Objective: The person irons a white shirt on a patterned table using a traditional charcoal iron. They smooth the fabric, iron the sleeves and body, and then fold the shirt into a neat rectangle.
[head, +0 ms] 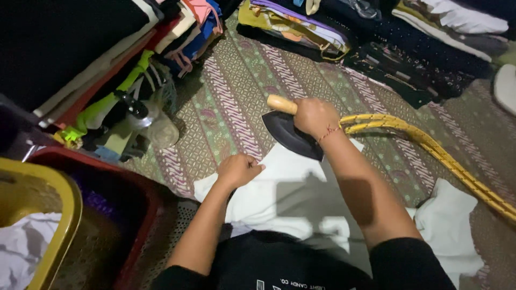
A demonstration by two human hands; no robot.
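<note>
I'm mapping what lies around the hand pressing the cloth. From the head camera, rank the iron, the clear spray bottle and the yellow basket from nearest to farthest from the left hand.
From the left hand:
1. Iron, just beyond it, to the right.
2. Clear spray bottle, farther left.
3. Yellow basket, far left edge.

Folded clothes stacks [301,24] wall in the open patterned mat [236,102].

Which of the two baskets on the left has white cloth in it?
The yellow basket at the far lower left; white cloth lies inside. The red basket beside it looks dark inside.
</note>
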